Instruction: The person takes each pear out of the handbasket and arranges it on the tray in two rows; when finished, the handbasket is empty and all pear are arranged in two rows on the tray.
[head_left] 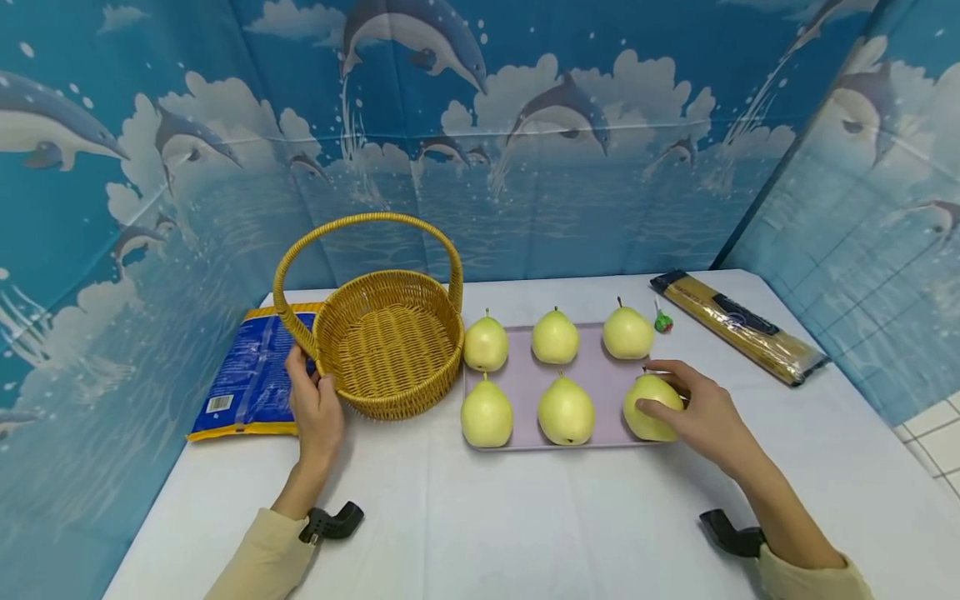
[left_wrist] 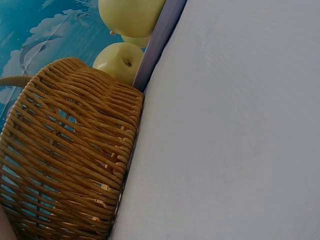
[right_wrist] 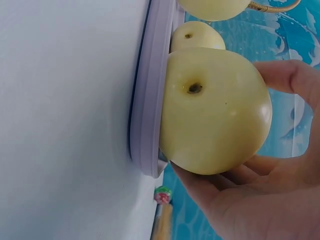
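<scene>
A wicker basket [head_left: 390, 350] with a tall arched handle stands left of a lilac tray [head_left: 525, 383]. My left hand [head_left: 317, 408] grips the basket at its left rim, near the handle's foot; the left wrist view shows the woven side up close. Several pale green pears lie on the tray in two rows. Around the front right pear [right_wrist: 215, 110] curl the thumb and fingers of my right hand [head_left: 705, 417]. That pear sits over the tray's corner, its dimpled end facing the right wrist camera.
Behind the basket's left side lies a blue and yellow packet [head_left: 247, 375]. A wrapped lollipop [head_left: 663, 320] is just past the tray's back right corner, and a long golden packet [head_left: 738, 325] lies farther right. A dolphin-print curtain [head_left: 525, 208] closes off the back.
</scene>
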